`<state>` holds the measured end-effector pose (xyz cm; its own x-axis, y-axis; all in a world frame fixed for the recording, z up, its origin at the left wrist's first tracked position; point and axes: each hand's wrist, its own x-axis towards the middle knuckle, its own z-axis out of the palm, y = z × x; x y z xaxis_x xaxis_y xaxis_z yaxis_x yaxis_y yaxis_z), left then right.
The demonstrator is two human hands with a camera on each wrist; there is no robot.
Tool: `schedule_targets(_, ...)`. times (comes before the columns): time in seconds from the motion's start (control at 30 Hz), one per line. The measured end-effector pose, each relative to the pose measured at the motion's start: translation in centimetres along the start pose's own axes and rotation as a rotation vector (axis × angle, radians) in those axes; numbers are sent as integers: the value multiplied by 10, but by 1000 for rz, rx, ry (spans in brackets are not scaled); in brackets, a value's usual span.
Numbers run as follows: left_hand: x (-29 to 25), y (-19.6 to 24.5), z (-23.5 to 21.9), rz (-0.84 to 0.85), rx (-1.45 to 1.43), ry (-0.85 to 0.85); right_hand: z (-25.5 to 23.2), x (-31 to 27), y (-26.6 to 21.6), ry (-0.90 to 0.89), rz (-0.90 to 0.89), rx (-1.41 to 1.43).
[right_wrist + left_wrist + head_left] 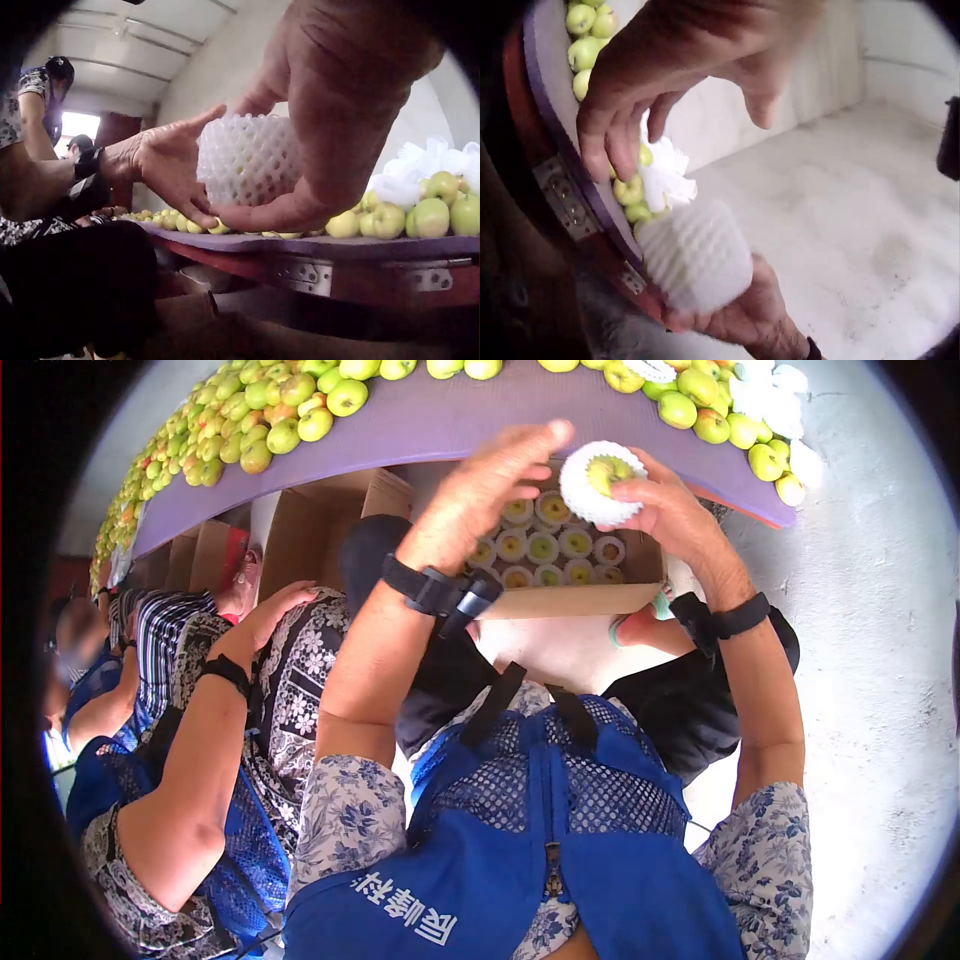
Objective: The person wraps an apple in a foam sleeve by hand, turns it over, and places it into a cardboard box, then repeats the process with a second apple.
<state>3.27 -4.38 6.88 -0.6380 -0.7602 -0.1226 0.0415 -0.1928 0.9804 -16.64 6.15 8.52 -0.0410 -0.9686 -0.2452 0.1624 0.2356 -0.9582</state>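
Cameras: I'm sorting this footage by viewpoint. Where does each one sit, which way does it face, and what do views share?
Head: looks down over the apron at both hands, the box and the purple table.
Left wrist: looks past the left hand at the netted apple and floor.
Right wrist: sits low, looks sideways past the right hand along the table edge.
Shared: all show the netted apple.
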Motion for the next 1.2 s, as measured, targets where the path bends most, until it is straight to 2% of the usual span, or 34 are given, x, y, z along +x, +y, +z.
schedule_targets(0.03, 8, 3, -11, -48, -7, -6, -8, -1, 2, 4, 6, -2)
schedule_targets(0.1, 20, 15, -34, -46, -79, -186, -24, -3, 11, -47, 140, -18)
schedule_targets(0.2, 39, 16, -55, 11, -156, -294, -43, -2, 34, -68, 240, -29)
schedule_targets(0.3, 49, 2, -59, 84, -244, -363, -53, 3, 51, -47, 332, 17)
schedule_targets(0.37, 50, -16, -59, 126, -400, -477, -59, 9, 59, -4, 384, 64)
schedule_targets(0.47, 47, -26, -64, 92, -350, -479, -83, 33, 81, 61, 478, 32)
schedule_targets(0.57, 46, -26, -64, 80, -275, -464, -102, 55, 114, 168, 460, -86)
schedule_targets(0.7, 40, -20, -55, 63, -183, -427, -112, 83, 138, 161, 512, -51)
schedule_targets(0.77, 36, -16, -53, 35, -214, -413, -128, 103, 180, 312, 395, -134)
schedule_targets(0.83, 35, -14, -56, 31, -97, -446, -149, 123, 218, 308, 354, -224)
schedule_targets(0.9, 34, -9, -57, 27, -34, -470, -165, 134, 236, 307, 306, -310)
schedule_targets(0.97, 28, -7, -54, 3, -51, -454, -173, 133, 247, 45, -309, -1072)
schedule_targets(1.1, 24, -3, -45, -171, -125, -587, -162, 149, 259, 111, -194, -1213)
schedule_targets(1.17, 28, -6, -42, -261, -46, -721, -161, 159, 288, 331, -347, -1406)
schedule_targets(1.2, 33, -8, -38, -216, 38, -805, -183, 169, 323, 336, -340, -1401)
